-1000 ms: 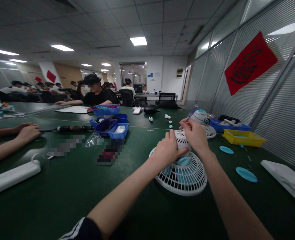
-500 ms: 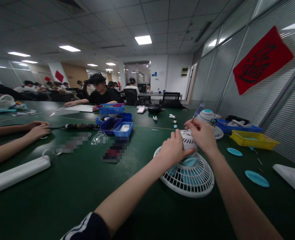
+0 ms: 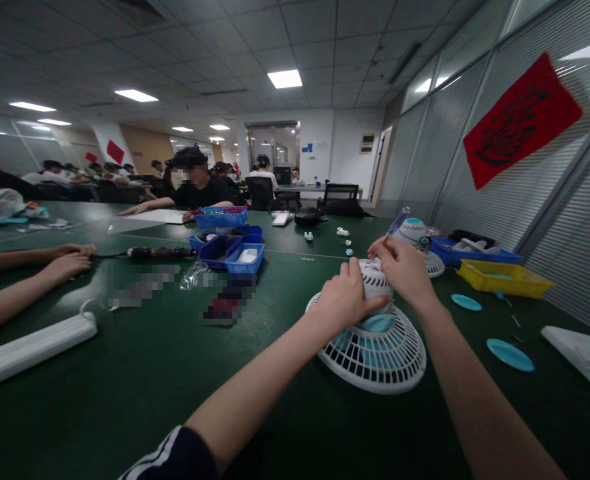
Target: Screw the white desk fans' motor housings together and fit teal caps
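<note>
A small white fan [image 3: 369, 363] lies face down on the green table, its grille spread below and blue blades showing through the slots. My left hand [image 3: 342, 297] is wrapped round its vented motor housing [image 3: 376, 279]. Over the far side of that housing, my right hand [image 3: 399, 267] is closed, fingers pinched round the shaft of a screwdriver whose clear purplish handle [image 3: 399, 221] tilts up and away. The tip is hidden behind my fingers. Just beyond my right hand stands another white fan [image 3: 412, 230] with a blue cap.
To the right are a yellow tray [image 3: 505, 285], a blue tray [image 3: 475, 259] and blue discs [image 3: 511, 355]. Blue bins [image 3: 245, 265] stand left of centre. A power strip [image 3: 35, 350] and another person's hands [image 3: 69, 260] are at the left. Small white parts [image 3: 343, 232] lie farther back.
The whole view has shifted very slightly. Both hands keep their places on the fan and the screwdriver, with hardly any visible movement.
</note>
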### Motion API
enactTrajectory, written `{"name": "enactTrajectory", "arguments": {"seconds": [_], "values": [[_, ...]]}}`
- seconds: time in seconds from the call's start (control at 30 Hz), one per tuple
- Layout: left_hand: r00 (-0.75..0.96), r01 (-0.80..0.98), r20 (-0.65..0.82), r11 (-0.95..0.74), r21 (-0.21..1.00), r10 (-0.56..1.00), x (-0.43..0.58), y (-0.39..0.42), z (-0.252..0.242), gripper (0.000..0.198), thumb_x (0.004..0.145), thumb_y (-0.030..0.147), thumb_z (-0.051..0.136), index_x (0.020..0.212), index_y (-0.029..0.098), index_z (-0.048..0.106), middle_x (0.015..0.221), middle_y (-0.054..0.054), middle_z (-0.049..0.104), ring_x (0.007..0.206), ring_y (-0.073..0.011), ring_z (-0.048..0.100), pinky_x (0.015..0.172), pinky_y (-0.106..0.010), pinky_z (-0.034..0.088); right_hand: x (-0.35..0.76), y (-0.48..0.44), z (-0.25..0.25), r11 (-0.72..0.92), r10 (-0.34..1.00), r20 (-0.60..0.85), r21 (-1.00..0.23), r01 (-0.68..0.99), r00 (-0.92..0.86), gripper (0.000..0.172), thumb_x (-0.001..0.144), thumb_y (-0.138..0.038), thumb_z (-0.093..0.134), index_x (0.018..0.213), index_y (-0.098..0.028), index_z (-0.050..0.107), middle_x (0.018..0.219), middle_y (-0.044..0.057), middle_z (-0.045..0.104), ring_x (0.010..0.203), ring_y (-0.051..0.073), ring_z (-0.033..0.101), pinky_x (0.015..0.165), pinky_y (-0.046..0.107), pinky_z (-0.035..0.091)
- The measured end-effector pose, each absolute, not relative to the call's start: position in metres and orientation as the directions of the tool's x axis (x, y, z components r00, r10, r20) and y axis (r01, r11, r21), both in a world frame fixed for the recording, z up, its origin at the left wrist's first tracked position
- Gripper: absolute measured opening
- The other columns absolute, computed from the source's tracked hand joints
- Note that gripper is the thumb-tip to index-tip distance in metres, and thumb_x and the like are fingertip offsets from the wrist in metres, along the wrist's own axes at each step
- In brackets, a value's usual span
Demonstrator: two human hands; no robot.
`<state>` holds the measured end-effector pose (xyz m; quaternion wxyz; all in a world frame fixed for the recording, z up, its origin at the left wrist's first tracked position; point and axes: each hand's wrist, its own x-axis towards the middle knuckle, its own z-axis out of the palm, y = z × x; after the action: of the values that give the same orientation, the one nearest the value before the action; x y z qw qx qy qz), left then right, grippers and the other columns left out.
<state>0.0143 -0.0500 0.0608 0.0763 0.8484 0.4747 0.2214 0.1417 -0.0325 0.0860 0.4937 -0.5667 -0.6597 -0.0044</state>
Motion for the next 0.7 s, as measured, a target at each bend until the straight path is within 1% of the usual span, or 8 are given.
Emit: {"name": "enactTrajectory", "arguments": {"seconds": [0.17,0.3,0.47,0.57,0.7], "values": [[0.458,0.768,0.312,-0.547,0.333,0.833,0.015,-0.048,0.059,0.079,0.078,0.06,0.044,0.131,0.009,0.015,0.127,-0.019,0.042,0.109,-0.03,0.052,0.087,-0.039,0.046,0.142,-0.031,0.085,0.365,0.745,0.655,-0.559,0.745,0.127,0.023,0.079,-0.03,0.044,0.066,-0.019,0.059,0.068,0.004,0.065,0.058,0.018,0.056,0.059,0.029,0.038],[0.464,0.772,0.291,-0.543,0.329,0.837,0.015,-0.047,0.059,0.078,0.079,0.061,0.042,0.131,0.01,0.014,0.129,-0.02,0.04,0.109,-0.0299,0.052,0.085,-0.039,0.047,0.141,-0.033,0.085,0.354,0.727,0.674,-0.532,0.769,0.132,0.023,0.079,-0.031,0.044,0.066,-0.019,0.059,0.065,0.003,0.063,0.057,0.018,0.055,0.058,0.029,0.036],[0.467,0.766,0.281,-0.542,0.346,0.838,0.013,-0.049,0.062,0.078,0.078,0.059,0.046,0.13,0.009,0.017,0.13,-0.021,0.04,0.108,-0.0304,0.053,0.085,-0.038,0.047,0.14,-0.035,0.086,0.344,0.715,0.688,-0.499,0.795,0.123,0.024,0.081,-0.03,0.044,0.066,-0.019,0.059,0.066,0.003,0.064,0.06,0.018,0.055,0.058,0.029,0.036],[0.463,0.771,0.264,-0.532,0.35,0.846,0.013,-0.052,0.066,0.078,0.078,0.058,0.047,0.131,0.008,0.017,0.131,-0.022,0.039,0.107,-0.0307,0.054,0.085,-0.038,0.047,0.141,-0.034,0.086,0.356,0.722,0.679,-0.532,0.769,0.136,0.024,0.081,-0.031,0.045,0.067,-0.019,0.061,0.068,0.004,0.066,0.06,0.018,0.057,0.059,0.029,0.038],[0.471,0.774,0.238,-0.527,0.35,0.85,0.012,-0.054,0.07,0.081,0.079,0.056,0.05,0.133,0.007,0.015,0.134,-0.023,0.037,0.113,-0.0308,0.051,0.089,-0.037,0.045,0.142,-0.034,0.087,0.341,0.755,0.635,-0.595,0.728,0.165,0.026,0.081,-0.033,0.046,0.068,-0.018,0.064,0.066,0.004,0.066,0.055,0.016,0.057,0.059,0.028,0.041]]}}
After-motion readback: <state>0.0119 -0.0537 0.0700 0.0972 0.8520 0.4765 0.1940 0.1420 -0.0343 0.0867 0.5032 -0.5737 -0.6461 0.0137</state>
